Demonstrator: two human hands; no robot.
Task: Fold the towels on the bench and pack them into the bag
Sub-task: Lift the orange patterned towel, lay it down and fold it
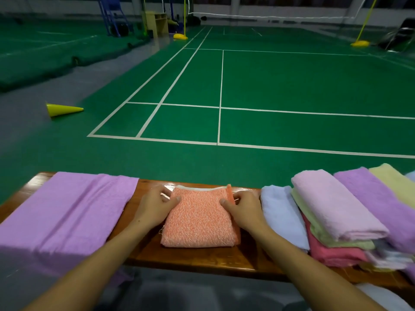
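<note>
I see the orange towel (pixel 199 221) folded into a small block on the bench (pixel 197 259), lying in the middle between my two hands. My left hand (pixel 155 206) sits at the towel's far left corner, thumb on top of the cloth and fingers curled down over the edge, pinching that corner. My right hand (pixel 243 207) is at the far right corner in the same way, thumb pressed on the top face and fingers wrapped round a raised strip of the towel's right edge. So the towel lies flat on the wood, with both grips at its far end and its near end free, pointing toward me.

To the left, just beside my left hand, a purple towel (pixel 65 212) is spread over the bench and hangs off its near edge. To the right, near my right hand, a pile (pixel 336 221) of towels in blue, pink, yellow-green and purple lies on the bench. Beyond the bench is a green court (pixel 292 86) with a yellow cone (pixel 62 109) on its side.
</note>
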